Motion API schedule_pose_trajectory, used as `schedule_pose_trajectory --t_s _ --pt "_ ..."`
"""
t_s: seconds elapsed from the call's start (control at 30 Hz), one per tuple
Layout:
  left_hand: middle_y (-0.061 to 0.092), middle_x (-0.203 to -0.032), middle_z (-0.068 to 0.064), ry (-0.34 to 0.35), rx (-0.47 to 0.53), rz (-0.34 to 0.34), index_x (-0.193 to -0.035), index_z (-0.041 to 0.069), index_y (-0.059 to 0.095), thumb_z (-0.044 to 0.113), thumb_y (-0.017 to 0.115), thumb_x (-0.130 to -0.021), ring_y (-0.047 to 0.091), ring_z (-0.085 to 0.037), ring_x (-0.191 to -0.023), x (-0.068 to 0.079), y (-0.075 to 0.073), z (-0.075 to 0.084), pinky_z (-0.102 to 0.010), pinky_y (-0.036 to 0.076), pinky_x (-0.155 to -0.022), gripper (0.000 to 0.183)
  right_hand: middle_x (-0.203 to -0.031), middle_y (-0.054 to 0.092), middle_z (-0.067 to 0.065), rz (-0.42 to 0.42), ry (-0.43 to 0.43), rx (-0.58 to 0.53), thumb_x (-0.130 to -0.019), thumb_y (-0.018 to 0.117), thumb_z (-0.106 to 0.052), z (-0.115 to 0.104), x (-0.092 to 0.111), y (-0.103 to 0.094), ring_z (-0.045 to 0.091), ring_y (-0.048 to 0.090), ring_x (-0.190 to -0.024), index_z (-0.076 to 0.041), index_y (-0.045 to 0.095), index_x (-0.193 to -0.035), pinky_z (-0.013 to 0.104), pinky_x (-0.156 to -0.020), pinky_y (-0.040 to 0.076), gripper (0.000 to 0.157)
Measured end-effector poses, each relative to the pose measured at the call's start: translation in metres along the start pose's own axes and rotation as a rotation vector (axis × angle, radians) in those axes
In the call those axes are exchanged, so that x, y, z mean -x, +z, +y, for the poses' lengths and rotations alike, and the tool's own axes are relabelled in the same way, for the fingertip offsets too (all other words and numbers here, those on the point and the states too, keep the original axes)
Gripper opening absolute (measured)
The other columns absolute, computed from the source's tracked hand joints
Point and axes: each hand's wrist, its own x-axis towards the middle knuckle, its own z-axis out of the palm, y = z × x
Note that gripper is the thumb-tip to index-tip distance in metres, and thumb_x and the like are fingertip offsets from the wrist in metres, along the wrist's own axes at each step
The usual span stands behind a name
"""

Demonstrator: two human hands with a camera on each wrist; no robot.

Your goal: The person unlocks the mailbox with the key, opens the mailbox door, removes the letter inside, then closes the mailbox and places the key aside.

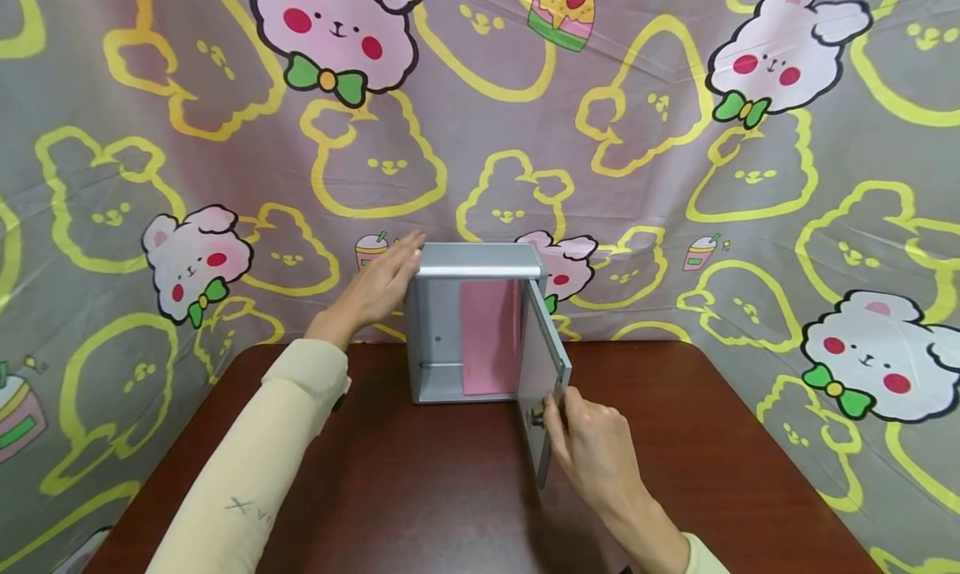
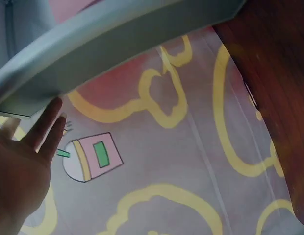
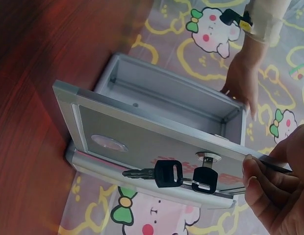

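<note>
A grey metal box [image 1: 480, 259] stands upright on the table, its hinged door [image 1: 542, 366] swung out toward me on the right. Inside, a pink sheet [image 1: 489, 341] stands against the back. My left hand [image 1: 378, 282] rests its straight fingers at the box's upper left corner; the left wrist view shows those fingers [image 2: 50, 122] along the box's edge. With thumb and curled fingers, my right hand [image 1: 596, 445] pinches the door's free edge. One black-headed key [image 3: 205, 179] sits in the door's lock, and a second key [image 3: 167, 174] hangs from it by a ring.
The box stands on a dark reddish-brown table [image 1: 420, 491], near its back edge. Behind and on both sides hangs a grey cloth [image 1: 645, 191] with cartoon rabbits and yellow outlines. An oval clear piece [image 3: 109, 143] and red markings show on the door's outer face.
</note>
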Motion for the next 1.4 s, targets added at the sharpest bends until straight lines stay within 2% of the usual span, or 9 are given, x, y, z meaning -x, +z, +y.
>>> schedule_pose_trajectory --t_s 0.1,0.23,0.33,0.43,0.53,0.67,0.8,1.1,1.4 --pt "0.026 -0.169 -0.003 -0.021 -0.022 0.043 -0.162 0.018 0.033 0.054 0.022 -0.109 0.024 -0.031 -0.154 0.004 0.000 0.007 -0.060 0.025 -0.121 0.065 -0.054 0.032 -0.015 0.003 0.003 0.001 -0.092 0.065 -0.010 0.000 0.000 0.000 0.002 0.028 -0.048 -0.015 0.047 -0.068 0.021 -0.041 0.025 0.030" --pt "0.029 -0.168 -0.004 0.012 -0.062 0.156 -0.161 0.017 0.035 0.049 0.029 -0.109 0.032 -0.032 -0.151 0.010 0.004 0.018 -0.065 0.035 -0.113 0.061 -0.054 0.032 -0.015 0.003 0.005 0.003 -0.092 0.065 -0.009 0.000 -0.001 -0.001 0.002 0.028 -0.048 -0.014 0.048 -0.068 0.021 -0.040 0.026 0.029" --pt "0.033 -0.165 -0.006 0.099 -0.099 0.305 -0.158 0.015 0.040 0.042 0.037 -0.109 0.038 -0.035 -0.146 0.017 0.008 0.028 -0.064 0.040 -0.109 0.056 -0.054 0.032 -0.015 -0.002 0.007 0.001 -0.091 0.066 -0.008 0.000 -0.001 0.000 0.002 0.027 -0.048 -0.014 0.049 -0.069 0.020 -0.040 0.025 0.028" --pt "0.038 -0.160 -0.010 0.228 -0.123 0.456 -0.153 0.011 0.046 0.034 0.045 -0.105 0.044 -0.037 -0.139 0.026 0.013 0.038 -0.059 0.041 -0.108 0.053 -0.054 0.032 -0.015 -0.006 0.011 0.000 -0.091 0.066 -0.008 0.000 -0.001 0.000 0.002 0.028 -0.048 -0.014 0.049 -0.069 0.021 -0.040 0.026 0.029" --pt "0.044 -0.154 -0.013 0.346 -0.116 0.526 -0.146 0.006 0.051 0.029 0.049 -0.102 0.048 -0.036 -0.132 0.035 0.021 0.049 -0.054 0.042 -0.108 0.050 -0.054 0.033 -0.014 -0.013 0.017 -0.003 -0.091 0.066 -0.008 0.001 -0.001 -0.001 0.003 0.029 -0.047 -0.014 0.049 -0.069 0.022 -0.040 0.027 0.028" --pt "0.051 -0.146 -0.015 0.420 -0.077 0.489 -0.139 0.001 0.057 0.024 0.050 -0.102 0.051 -0.034 -0.129 0.046 0.036 0.057 -0.050 0.044 -0.106 0.044 -0.054 0.033 -0.015 -0.024 0.024 -0.007 -0.091 0.066 -0.008 0.001 0.000 -0.002 0.002 0.029 -0.048 -0.013 0.051 -0.070 0.021 -0.041 0.027 0.027" --pt "0.054 -0.143 -0.013 0.394 -0.056 0.386 -0.138 0.002 0.059 0.023 0.051 -0.104 0.051 -0.032 -0.129 0.055 0.057 0.054 -0.047 0.043 -0.109 0.041 -0.054 0.032 -0.015 -0.021 0.021 -0.009 -0.091 0.066 -0.007 0.001 0.000 -0.002 0.000 0.027 -0.048 -0.013 0.050 -0.070 0.018 -0.041 0.024 0.027" --pt "0.055 -0.139 -0.011 0.213 0.026 0.240 -0.139 0.005 0.059 0.018 0.064 -0.099 0.054 -0.031 -0.125 0.065 0.098 0.036 -0.048 0.047 -0.106 0.043 -0.054 0.032 -0.015 -0.010 0.017 -0.011 -0.092 0.066 -0.009 0.001 0.000 -0.002 0.001 0.027 -0.048 -0.015 0.050 -0.069 0.019 -0.041 0.025 0.028" --pt "0.051 -0.142 -0.025 -0.034 0.211 0.166 -0.148 -0.003 0.045 0.019 0.068 -0.097 0.058 -0.044 -0.119 0.060 0.129 0.022 -0.054 0.051 -0.100 0.060 -0.054 0.033 -0.015 -0.009 0.023 -0.002 -0.091 0.066 -0.009 0.002 0.000 -0.003 0.001 0.028 -0.048 -0.015 0.050 -0.069 0.019 -0.041 0.026 0.028"
